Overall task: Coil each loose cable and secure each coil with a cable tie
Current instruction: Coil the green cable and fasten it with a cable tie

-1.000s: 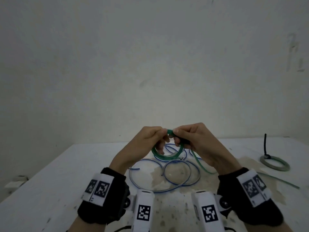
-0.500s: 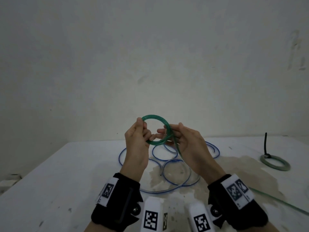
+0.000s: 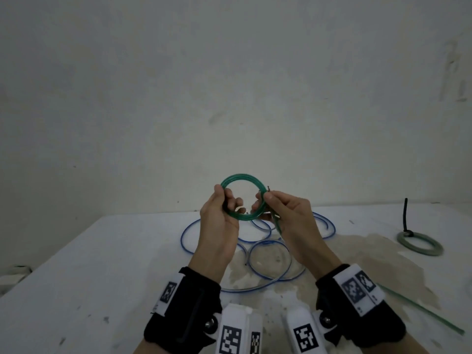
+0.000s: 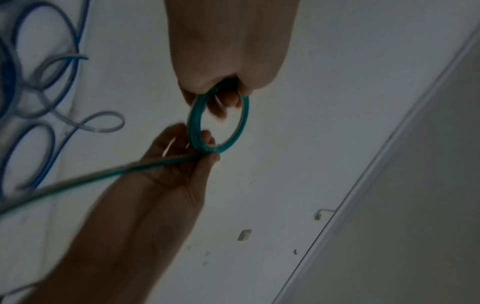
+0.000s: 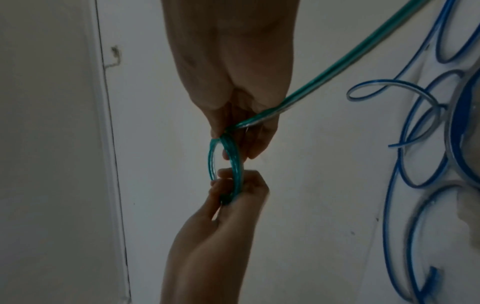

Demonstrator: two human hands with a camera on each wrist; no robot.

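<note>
Hands gripped a green coil (image 3: 242, 198) above the desk (image 3: 76, 264), left hand (image 3: 219, 221) and right hand (image 3: 286, 215) pinching opposite sides; any slackened pinch risked its untied loops springing apart.

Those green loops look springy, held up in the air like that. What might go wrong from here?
1. No tie shows on the green coil; the left hand and right hand each pinch one side. If either slips, the loops may spring apart.
2. The loose green tail trails across the table beside the blue cable. Winding it in might snag that tangle.
3. Fetching a tie would probably leave one hand holding the coil alone.
</note>
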